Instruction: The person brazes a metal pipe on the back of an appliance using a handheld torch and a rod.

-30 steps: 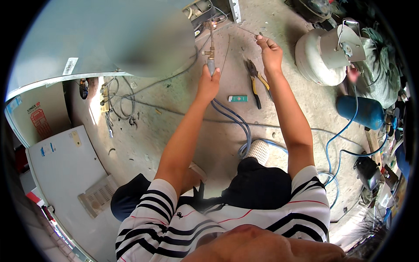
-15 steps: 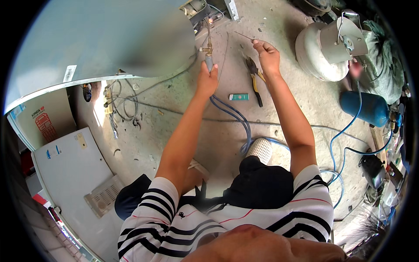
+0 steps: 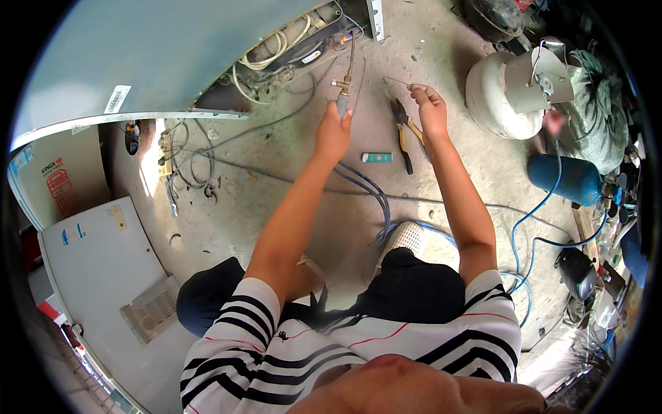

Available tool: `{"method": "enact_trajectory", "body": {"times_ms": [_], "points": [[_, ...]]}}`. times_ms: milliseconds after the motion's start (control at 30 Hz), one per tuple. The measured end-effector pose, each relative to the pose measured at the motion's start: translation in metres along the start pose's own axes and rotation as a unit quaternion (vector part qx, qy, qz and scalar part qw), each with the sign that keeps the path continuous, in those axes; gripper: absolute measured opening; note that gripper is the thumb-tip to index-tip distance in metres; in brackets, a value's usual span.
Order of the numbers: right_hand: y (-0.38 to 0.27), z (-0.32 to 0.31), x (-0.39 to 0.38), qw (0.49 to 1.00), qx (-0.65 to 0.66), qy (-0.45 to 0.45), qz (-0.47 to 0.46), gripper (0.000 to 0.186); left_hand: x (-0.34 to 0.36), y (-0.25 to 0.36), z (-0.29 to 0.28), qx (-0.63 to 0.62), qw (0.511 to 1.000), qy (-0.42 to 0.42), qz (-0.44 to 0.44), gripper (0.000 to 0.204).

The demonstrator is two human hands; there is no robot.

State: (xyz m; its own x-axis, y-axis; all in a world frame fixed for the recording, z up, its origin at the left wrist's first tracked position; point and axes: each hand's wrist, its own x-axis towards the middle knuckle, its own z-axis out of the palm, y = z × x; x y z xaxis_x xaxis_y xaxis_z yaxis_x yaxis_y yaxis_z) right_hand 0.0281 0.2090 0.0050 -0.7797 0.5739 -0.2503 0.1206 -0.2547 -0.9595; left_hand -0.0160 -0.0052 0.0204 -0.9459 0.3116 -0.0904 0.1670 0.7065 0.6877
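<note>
Left hand (image 3: 334, 132) is gripping a torch (image 3: 343, 96), fingers closed round its handle, long axis pointing far toward the tubing. Right hand (image 3: 430, 103), slightly farther right, is pinching a thin rod (image 3: 398, 81) pointing left.

A single head-worn fisheye looks steeply down, close above the outstretched forearms.

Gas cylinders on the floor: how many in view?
2. A white cylinder stands at upper right, beyond the right hand. A blue cylinder lies just below it. Clutter at the right rim may hide more.
</note>
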Motion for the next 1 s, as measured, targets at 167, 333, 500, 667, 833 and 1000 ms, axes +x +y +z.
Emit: {"method": "enact_trajectory", "body": {"times_ms": [167, 333, 500, 667, 833, 1000], "points": [[-0.018, -0.015, -0.023, 0.998, -0.055, 0.003, 0.027, 0.022, 0.0, -0.003, -0.002, 0.017, 1.0, -0.005, 0.017, 0.027], [-0.065, -0.019, -0.054, 0.99, -0.136, 0.028, 0.017, 0.023, -0.004, -0.001, -0.01, 0.004, 0.999, -0.025, 0.028, 0.023], [-0.126, -0.011, -0.067, 0.97, -0.22, 0.08, 0.065, 0.022, 0.004, 0.005, -0.002, -0.08, 0.996, -0.026, 0.008, 0.027], [-0.177, 0.02, -0.07, 0.935, -0.335, 0.084, 0.079, 0.023, 0.0, 0.01, -0.002, -0.116, 0.993, -0.029, -0.008, 0.026], [-0.188, 0.032, -0.036, 0.891, -0.453, -0.014, 0.017, 0.033, -0.011, -0.001, -0.01, -0.112, 0.993, -0.035, 0.015, 0.026], [-0.159, 0.026, 0.026, 0.804, -0.594, -0.01, -0.029, 0.035, -0.018, -0.008, -0.005, -0.086, 0.995, -0.047, 0.006, 0.025]]}}
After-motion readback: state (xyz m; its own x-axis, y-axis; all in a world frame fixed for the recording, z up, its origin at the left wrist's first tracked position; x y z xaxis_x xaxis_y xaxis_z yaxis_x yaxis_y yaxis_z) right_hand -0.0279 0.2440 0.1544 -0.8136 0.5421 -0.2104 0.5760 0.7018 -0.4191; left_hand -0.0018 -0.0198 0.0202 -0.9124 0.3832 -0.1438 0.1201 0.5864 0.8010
